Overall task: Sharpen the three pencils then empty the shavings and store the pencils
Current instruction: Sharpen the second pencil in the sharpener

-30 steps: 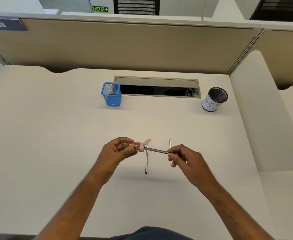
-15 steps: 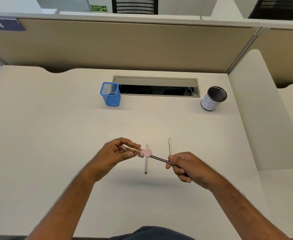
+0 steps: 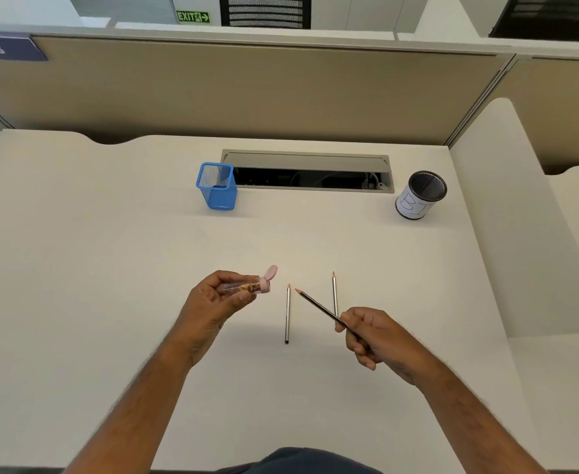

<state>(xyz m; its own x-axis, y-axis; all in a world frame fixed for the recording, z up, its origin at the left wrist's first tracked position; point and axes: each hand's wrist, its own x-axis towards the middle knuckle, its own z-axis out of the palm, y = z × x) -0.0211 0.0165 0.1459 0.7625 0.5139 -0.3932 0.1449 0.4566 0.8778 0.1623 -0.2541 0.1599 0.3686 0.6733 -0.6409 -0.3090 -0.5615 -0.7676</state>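
I see right hand (image 3: 375, 340) pinching pencil (image 3: 318, 307), tip aimed far-left toward sharpener (image 3: 250, 286) gripped by left hand (image 3: 212, 302), gap between.

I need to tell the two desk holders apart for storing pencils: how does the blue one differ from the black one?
The blue square mesh holder has four flat sides and bare mesh walls; the black round mesh cup is cylindrical and wrapped in white paper with hand-drawn letters. The blue holder stands left of the desk's cable slot, the black cup right of it. Both are upright, open-topped mesh.
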